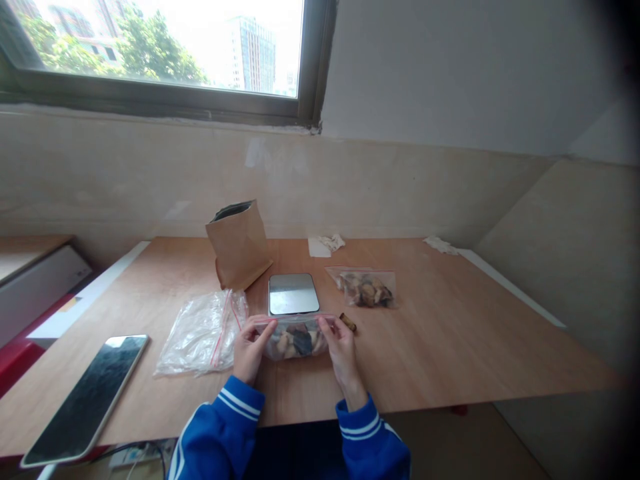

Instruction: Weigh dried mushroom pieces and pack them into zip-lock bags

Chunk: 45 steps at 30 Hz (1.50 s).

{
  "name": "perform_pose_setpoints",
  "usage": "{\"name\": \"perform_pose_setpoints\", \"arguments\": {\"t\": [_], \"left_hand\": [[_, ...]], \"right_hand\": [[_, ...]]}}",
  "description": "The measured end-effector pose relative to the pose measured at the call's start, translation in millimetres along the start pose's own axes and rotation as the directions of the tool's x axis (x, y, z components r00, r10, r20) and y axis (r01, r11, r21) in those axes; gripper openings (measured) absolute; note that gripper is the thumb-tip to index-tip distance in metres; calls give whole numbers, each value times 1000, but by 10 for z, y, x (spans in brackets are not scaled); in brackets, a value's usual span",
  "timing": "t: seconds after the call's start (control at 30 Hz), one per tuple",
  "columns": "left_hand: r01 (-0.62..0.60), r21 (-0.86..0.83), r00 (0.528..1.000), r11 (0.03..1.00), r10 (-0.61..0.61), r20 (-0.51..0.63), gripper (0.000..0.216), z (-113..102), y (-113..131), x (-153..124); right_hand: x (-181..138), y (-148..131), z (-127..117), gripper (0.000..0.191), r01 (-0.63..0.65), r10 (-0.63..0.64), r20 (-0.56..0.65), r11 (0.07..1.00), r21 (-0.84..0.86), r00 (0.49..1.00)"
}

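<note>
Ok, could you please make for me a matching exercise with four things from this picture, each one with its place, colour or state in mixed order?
Column one
1. Phone
2. Scale
3. Paper bag
4. Left hand

Column two
A. Brown, standing, with its mouth open
B. Pinching the top edge of a filled bag
C. Dark screen, leftmost of the four
D. Flat, with a silver top

Right pairs: 1-C, 2-D, 3-A, 4-B
</note>
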<state>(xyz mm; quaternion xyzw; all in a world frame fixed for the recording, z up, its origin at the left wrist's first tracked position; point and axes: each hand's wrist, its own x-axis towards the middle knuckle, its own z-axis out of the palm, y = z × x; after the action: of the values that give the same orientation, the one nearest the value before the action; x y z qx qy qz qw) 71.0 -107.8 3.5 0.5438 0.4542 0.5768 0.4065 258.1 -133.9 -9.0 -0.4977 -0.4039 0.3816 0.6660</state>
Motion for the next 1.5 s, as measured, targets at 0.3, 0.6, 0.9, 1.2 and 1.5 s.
{"name": "perform_pose_setpoints", "arguments": {"t": [0.3, 0.6, 0.9, 1.2, 1.5], "left_hand": [[-52, 9, 998, 999, 53, -33, 20, 7, 112, -5], [-37, 89, 997, 995, 30, 78, 28, -6, 111, -50], [-123, 229, 992, 966, 127, -4, 26, 15, 98, -45], [-164, 296, 982, 941, 183, -40, 22, 5, 18, -58], [-54, 141, 997, 989, 46, 57, 33, -5, 100, -66]], "right_hand": [[4, 31, -8, 30, 14, -15, -15, 999, -36, 1000], [-16, 20, -13, 30, -59, 56, 36, 995, 85, 998], [-19, 20, -9, 33, -61, 58, 40, 995, 83, 998], [-34, -60, 10, 25, -25, 23, 45, 999, 39, 999], [-21, -19, 26, 25, -22, 19, 88, 999, 38, 996]]}}
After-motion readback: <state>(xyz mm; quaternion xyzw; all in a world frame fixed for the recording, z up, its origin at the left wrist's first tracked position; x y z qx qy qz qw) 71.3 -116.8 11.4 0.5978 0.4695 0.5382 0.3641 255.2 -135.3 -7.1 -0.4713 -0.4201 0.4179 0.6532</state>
